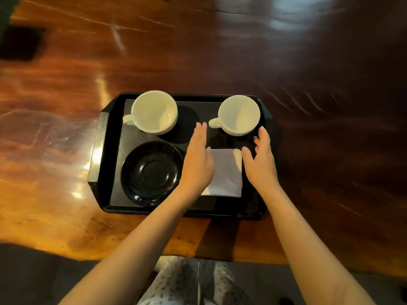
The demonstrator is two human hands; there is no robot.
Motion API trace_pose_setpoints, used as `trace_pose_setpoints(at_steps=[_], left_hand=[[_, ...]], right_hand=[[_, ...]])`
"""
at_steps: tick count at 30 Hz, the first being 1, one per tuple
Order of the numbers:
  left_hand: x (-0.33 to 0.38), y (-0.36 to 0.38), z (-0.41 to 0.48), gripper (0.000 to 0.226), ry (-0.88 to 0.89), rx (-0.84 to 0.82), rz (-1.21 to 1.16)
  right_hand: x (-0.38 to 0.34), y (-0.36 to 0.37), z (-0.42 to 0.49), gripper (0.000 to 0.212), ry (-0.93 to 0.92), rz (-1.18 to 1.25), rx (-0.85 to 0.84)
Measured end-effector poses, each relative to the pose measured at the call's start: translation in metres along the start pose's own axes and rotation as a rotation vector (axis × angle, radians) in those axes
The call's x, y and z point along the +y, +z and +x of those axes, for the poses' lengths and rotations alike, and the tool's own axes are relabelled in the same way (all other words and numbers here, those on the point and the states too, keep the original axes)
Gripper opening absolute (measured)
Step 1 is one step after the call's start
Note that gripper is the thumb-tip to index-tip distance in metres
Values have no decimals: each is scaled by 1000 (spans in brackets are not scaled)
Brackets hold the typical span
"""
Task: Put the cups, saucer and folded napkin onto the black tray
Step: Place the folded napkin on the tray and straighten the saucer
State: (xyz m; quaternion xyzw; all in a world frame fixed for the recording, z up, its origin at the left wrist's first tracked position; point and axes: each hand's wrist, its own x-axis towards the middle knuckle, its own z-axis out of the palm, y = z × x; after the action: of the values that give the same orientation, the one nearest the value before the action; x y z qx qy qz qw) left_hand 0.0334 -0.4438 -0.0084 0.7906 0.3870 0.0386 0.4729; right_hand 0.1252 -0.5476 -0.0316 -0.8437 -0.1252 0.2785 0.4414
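Observation:
The black tray [103, 150] lies on the wooden table in front of me. Two white cups stand at its far side, one on the left [154, 112] and one on the right [239, 115], both with handles pointing left. A black saucer [152, 172] sits at the near left of the tray. The folded white napkin [226, 172] lies flat at the near right. My left hand [198, 161] hovers over the napkin's left edge, fingers straight and empty. My right hand [262, 159] is beside the napkin's right edge, fingers apart, holding nothing.
The glossy dark wooden table [198, 51] spreads around the tray on all sides. Its near edge runs just below the tray, with my patterned trousers [193, 282] under it. A dark object [19, 42] lies at the far left.

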Motion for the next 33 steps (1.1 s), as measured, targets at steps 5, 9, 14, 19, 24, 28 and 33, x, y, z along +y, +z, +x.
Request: trace_pose_setpoints(at_steps=[5, 9, 14, 19, 24, 28, 33], left_hand=[[5, 13, 31, 61, -72, -29, -175], [-3, 23, 39, 60, -68, 16, -272], [-20, 15, 51, 55, -70, 96, -338], [-29, 7, 62, 57, -74, 99, -444], [-29, 5, 64, 59, -54, 80, -457], [-25, 1, 57, 67, -30, 86, -446], [-32, 13, -18, 63, 117, 101, -29]], right_hand=[[-7, -1, 36, 87, -54, 78, -18], [-3, 6, 46, 91, -120, 92, 36], [-1, 31, 37, 93, -188, 40, 133], [0, 46, 39, 90, -243, 68, 179], [3, 45, 44, 90, -268, 32, 185], [-1, 42, 39, 92, -245, 18, 143], [5, 21, -11, 75, -214, -171, -9]])
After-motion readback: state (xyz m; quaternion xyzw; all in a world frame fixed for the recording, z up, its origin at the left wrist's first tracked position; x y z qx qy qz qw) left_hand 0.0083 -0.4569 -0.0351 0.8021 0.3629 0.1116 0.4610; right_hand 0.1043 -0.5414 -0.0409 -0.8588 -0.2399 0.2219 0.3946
